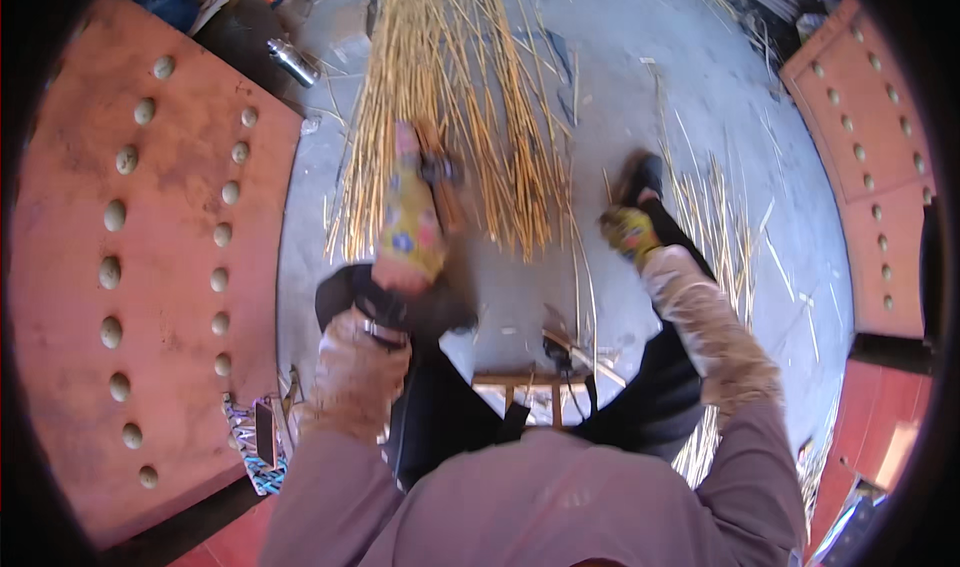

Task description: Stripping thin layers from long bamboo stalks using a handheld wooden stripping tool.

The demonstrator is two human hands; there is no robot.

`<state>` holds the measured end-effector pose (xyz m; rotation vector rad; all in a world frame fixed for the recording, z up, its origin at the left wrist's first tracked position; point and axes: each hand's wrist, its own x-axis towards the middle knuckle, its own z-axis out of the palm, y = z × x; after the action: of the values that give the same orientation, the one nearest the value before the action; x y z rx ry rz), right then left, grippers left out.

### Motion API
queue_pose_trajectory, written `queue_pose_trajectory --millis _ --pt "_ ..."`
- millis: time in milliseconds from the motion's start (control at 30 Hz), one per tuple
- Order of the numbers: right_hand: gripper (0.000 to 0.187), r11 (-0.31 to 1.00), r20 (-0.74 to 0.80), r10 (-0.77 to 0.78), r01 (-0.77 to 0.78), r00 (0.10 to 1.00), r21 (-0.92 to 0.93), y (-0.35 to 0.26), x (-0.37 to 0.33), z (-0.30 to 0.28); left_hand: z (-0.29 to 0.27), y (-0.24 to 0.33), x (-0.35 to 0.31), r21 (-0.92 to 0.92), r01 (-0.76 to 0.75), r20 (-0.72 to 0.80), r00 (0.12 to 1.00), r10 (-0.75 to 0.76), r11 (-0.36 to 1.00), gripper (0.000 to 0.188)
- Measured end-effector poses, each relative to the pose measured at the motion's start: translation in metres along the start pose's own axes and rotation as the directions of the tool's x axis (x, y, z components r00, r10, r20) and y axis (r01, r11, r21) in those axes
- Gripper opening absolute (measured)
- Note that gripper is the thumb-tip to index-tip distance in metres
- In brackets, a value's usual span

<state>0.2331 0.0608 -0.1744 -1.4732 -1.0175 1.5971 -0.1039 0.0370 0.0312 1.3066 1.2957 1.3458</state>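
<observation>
My left hand (412, 225), in a yellow floral glove, reaches forward over the near ends of a wide bundle of straw-coloured stalks (525, 182). Its fingers look stretched out, though motion blurs them, and no held thing shows. Beside it is a blurred brown-and-black shape, perhaps my left shoe (440, 172). My right hand (632, 235), gloved in the same pattern, is curled closed near my right shin, just behind my dark right shoe (643, 175). What its fingers grip, if anything, cannot be made out. Pale sleeve covers (690, 302) wrap both forearms.
Large reddish panels with rows of round studs stand at left (180, 267) and right (870, 157). More stalks (725, 227) lie right of my leg. A metal bottle (293, 63) lies at the upper left. A small wooden stool (530, 379) is between my knees.
</observation>
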Motion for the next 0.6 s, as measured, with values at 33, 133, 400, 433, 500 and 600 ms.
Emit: queue_pose_trajectory --millis 33,133,400,433,500,600 --pt "0.029 0.853 0.024 -0.152 0.144 0.988 -0.502 0.008 0.018 0.036 -0.008 0.029 -0.018 0.080 -0.094 0.093 0.992 0.086 0.992 0.053" --pt "0.024 0.586 -0.060 -0.249 0.101 0.967 -0.804 0.102 0.055 0.047 0.010 0.085 -0.012 -0.504 0.633 0.254 0.759 -0.600 0.588 0.043" --pt "0.021 0.244 -0.130 0.033 -0.134 0.991 -0.961 0.137 0.101 0.090 -0.005 0.078 -0.014 -0.407 0.661 0.043 0.703 -0.710 0.631 0.054" --pt "0.021 0.237 -0.112 0.035 -0.117 0.993 -0.964 0.136 0.104 0.083 -0.008 0.075 -0.014 -0.408 0.663 0.046 0.701 -0.712 0.627 0.054" --pt "0.021 0.262 -0.052 0.030 -0.058 0.998 -0.963 0.120 0.107 0.069 -0.011 0.071 -0.016 -0.485 0.644 0.155 0.729 -0.667 0.592 0.055" --pt "0.020 0.349 0.006 0.005 0.004 1.000 -0.937 0.069 0.098 0.047 -0.003 0.077 -0.015 -0.502 0.666 0.155 0.697 -0.700 0.552 0.053"
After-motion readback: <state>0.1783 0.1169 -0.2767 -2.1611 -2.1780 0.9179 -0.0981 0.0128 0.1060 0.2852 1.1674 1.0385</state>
